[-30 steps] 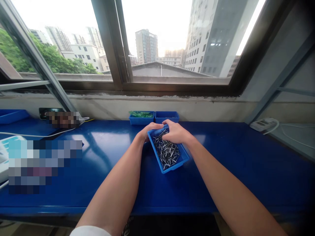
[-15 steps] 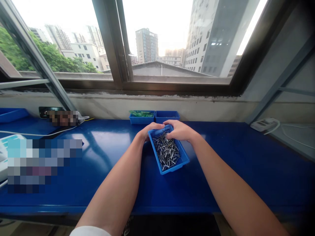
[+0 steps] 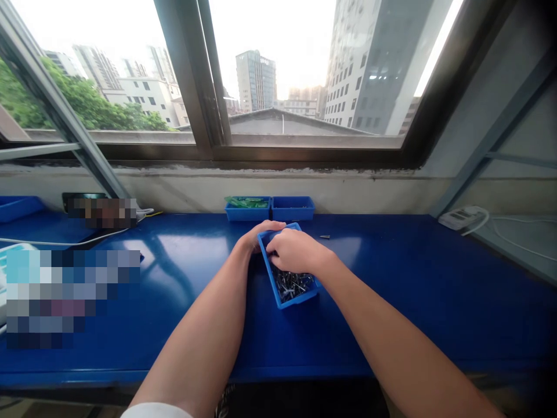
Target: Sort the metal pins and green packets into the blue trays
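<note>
A small blue plastic bin (image 3: 298, 299) is tilted above the middle of the blue bench, with several thin silvery metal pieces, like blind rivets (image 3: 290, 284), heaped inside. My left hand (image 3: 257, 235) grips its far left corner, thumb along the rim. Inside the bin, over the far part of the heap, is my right hand (image 3: 295, 251) with fingers curled. Its fingertips are partly hidden, so what they pinch cannot be made out. One loose metal piece (image 3: 325, 236) lies on the bench beyond the bin, to the right.
Against the wall stand two more blue bins, one with green packets (image 3: 247, 202) and one (image 3: 293, 210) beside it. A white power strip (image 3: 461, 217) with a cable sits at the right. White cables, a blue tray (image 3: 20, 208) and blurred-out items occupy the left of the bench (image 3: 191, 348).
My right hand has left the bin's far right rim and reached down into the metal pieces. My left hand keeps its hold. A loose piece on the bench now shows beyond the bin.
</note>
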`<state>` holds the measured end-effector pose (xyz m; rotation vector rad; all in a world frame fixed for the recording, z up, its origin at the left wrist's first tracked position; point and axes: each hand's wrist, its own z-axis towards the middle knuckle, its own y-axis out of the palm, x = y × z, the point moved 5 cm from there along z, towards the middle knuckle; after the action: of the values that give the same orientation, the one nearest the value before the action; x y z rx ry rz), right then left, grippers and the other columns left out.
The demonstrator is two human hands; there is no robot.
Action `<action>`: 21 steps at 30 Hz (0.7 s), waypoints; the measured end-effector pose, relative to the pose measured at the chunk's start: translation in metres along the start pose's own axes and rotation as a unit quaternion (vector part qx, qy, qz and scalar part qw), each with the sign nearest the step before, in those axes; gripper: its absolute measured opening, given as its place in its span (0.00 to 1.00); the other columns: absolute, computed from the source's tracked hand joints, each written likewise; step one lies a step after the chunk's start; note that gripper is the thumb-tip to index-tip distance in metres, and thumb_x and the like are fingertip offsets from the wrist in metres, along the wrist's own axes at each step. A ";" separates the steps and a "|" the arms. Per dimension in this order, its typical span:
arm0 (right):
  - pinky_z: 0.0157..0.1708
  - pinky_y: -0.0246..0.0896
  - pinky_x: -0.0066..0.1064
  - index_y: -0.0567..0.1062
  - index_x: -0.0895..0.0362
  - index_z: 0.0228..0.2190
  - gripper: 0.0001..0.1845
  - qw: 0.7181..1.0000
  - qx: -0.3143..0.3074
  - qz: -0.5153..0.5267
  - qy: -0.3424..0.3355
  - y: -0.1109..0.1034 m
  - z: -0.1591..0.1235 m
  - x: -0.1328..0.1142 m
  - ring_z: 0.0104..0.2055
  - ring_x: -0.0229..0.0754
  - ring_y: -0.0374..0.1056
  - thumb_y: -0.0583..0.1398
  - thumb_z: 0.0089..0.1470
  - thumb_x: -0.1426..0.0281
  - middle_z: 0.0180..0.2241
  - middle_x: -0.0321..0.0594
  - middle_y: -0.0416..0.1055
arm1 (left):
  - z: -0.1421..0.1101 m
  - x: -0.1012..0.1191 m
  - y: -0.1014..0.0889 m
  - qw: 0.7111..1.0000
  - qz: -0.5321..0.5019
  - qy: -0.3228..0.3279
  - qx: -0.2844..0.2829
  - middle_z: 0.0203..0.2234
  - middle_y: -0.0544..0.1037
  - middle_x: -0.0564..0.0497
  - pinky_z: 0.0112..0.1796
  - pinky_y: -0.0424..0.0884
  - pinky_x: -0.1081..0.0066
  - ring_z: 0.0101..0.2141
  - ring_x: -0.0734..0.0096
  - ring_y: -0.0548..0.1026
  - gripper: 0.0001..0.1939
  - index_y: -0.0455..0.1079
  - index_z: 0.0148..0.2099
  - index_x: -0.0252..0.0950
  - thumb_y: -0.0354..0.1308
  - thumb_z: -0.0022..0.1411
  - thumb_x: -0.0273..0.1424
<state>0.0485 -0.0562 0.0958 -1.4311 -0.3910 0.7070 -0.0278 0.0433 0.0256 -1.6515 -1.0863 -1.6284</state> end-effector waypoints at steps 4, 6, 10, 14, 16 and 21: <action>0.24 0.53 0.27 0.79 0.52 0.30 0.12 0.999 -0.035 0.011 0.025 0.001 0.000 0.003 0.30 0.40 0.67 0.56 0.45 0.75 0.29 0.39 0.75 | 0.002 -0.001 0.000 1.000 0.006 0.002 -0.003 0.12 0.67 0.53 0.17 0.58 0.73 0.14 0.76 0.64 0.13 0.66 0.20 0.32 0.62 0.47 0.35; 0.23 0.53 0.27 0.79 0.52 0.30 0.13 0.998 -0.048 0.021 0.037 0.000 -0.001 0.005 0.30 0.40 0.67 0.57 0.44 0.76 0.29 0.39 0.75 | 0.003 -0.001 0.000 1.000 0.010 -0.005 0.001 0.11 0.66 0.53 0.17 0.57 0.73 0.14 0.77 0.62 0.12 0.65 0.19 0.32 0.62 0.47 0.34; 0.22 0.53 0.27 0.78 0.54 0.29 0.12 0.998 -0.042 0.020 0.052 -0.001 -0.002 0.008 0.30 0.40 0.67 0.57 0.43 0.77 0.30 0.41 0.74 | 0.002 0.000 0.001 1.000 0.021 -0.015 0.008 0.11 0.66 0.53 0.17 0.57 0.73 0.14 0.76 0.62 0.11 0.65 0.19 0.32 0.61 0.46 0.32; 0.22 0.53 0.26 0.77 0.53 0.31 0.12 0.999 -0.019 0.035 0.020 -0.002 -0.002 0.006 0.30 0.40 0.67 0.57 0.43 0.75 0.29 0.39 0.74 | 0.001 0.000 0.001 1.000 0.018 -0.023 0.012 0.11 0.67 0.52 0.18 0.58 0.72 0.14 0.75 0.62 0.10 0.67 0.19 0.32 0.59 0.47 0.32; 0.23 0.54 0.27 0.77 0.53 0.30 0.11 0.999 -0.017 0.029 0.017 -0.001 -0.001 0.004 0.30 0.40 0.67 0.57 0.44 0.73 0.29 0.39 0.74 | 0.001 0.000 0.001 1.000 0.014 -0.025 0.013 0.12 0.67 0.52 0.18 0.59 0.72 0.15 0.74 0.63 0.10 0.67 0.20 0.32 0.60 0.47 0.32; 0.24 0.56 0.30 0.77 0.56 0.30 0.11 0.996 -0.024 -0.018 0.089 0.002 0.003 0.003 0.31 0.45 0.69 0.56 0.43 0.72 0.31 0.45 0.75 | 0.002 -0.004 -0.001 0.999 0.013 -0.033 0.008 0.13 0.69 0.51 0.19 0.59 0.71 0.15 0.73 0.65 0.10 0.67 0.20 0.32 0.60 0.47 0.32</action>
<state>0.0482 -0.0525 0.0935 -1.5156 -0.2966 0.5390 -0.0267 0.0451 0.0217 -1.7132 -1.1026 -1.5557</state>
